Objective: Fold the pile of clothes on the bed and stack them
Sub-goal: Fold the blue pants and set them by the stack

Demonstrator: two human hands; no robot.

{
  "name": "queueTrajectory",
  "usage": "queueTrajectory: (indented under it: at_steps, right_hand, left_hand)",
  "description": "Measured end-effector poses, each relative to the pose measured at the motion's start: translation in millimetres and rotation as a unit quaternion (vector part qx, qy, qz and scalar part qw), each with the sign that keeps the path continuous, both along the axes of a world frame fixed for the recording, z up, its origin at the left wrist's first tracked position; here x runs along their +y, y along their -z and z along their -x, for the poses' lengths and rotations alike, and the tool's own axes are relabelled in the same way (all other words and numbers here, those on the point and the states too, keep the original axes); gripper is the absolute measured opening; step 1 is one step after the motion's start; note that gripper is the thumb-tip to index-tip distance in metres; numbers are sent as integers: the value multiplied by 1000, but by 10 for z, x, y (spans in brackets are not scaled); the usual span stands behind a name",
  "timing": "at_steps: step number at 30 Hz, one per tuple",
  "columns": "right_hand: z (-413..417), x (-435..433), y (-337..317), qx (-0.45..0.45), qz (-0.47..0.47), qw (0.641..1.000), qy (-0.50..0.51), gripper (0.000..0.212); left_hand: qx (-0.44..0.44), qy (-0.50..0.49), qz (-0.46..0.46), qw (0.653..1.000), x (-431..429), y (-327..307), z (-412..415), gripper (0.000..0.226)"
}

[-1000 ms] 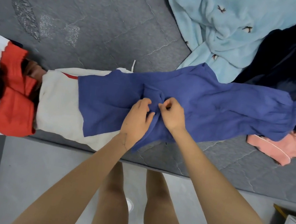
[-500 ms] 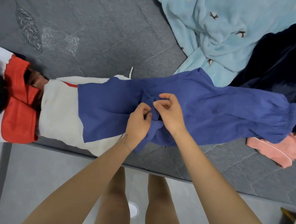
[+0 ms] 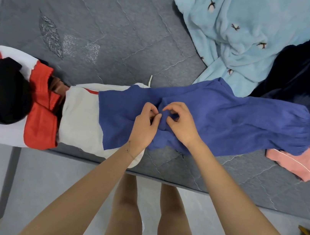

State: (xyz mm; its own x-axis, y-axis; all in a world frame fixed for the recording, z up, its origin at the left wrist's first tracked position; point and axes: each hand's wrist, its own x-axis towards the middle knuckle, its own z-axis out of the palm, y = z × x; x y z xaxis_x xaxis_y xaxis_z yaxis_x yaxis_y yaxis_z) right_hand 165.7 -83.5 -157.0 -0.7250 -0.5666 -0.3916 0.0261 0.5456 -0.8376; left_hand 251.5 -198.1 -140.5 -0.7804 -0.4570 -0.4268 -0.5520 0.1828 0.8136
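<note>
Two hands work at the middle of the blue garment (image 3: 240, 122), which lies stretched along the front edge of the bed (image 3: 104, 19). Its left end lies over a white garment (image 3: 79, 118), and its right end reaches the pile — a light blue fleece (image 3: 243, 30), a dark navy piece (image 3: 306, 79) and a pink one (image 3: 294, 160).

A moment ago our hands were pressed together on one bunched bit of cloth. Now they are a little apart, so we think a crease is being pulled flat before the first fold.

Our left hand (image 3: 145, 124) pinches the cloth with thumb and finger. Our right hand (image 3: 179, 123) curls over a small ridge and pinches it too — both arms reach forward over the bed's edge.
</note>
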Motion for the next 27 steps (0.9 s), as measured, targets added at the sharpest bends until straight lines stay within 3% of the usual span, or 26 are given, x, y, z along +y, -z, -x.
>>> queueTrajectory:
  at_steps: [5, 9, 12, 16, 20, 22, 27]
  right_hand:
    - [59, -63, -124, 8, -40, 998, -43, 12]
    - [103, -195, -275, -44, -53, 994, -89, 20]
    - [87, -326, -296, -67, -33, 995, -70, 20]
    - [62, -465, -270, -56, 2, 998, -1, 21]
    - [70, -539, -248, -44, 5, 999, -3, 18]
    - [68, -571, -248, -47, 8, 999, 3, 17]
    - [21, -680, -259, -47, -5, 999, 25, 16]
  left_hand:
    - [-16, -14, 19, 1000, -192, -7, -113, 15]
    - [-21, -37, 62, 997, -362, -51, -171, 13]
    - [-1, -62, 72, 995, -462, -80, -192, 14]
    - [-1, -66, -13, 998, -549, -148, -213, 15]
    - [-50, 31, -92, 994, -678, -161, -289, 15]
    - [-85, 84, -64, 991, -741, -139, -337, 20]
    - [-77, 39, 29, 996, -891, -107, -422, 36]
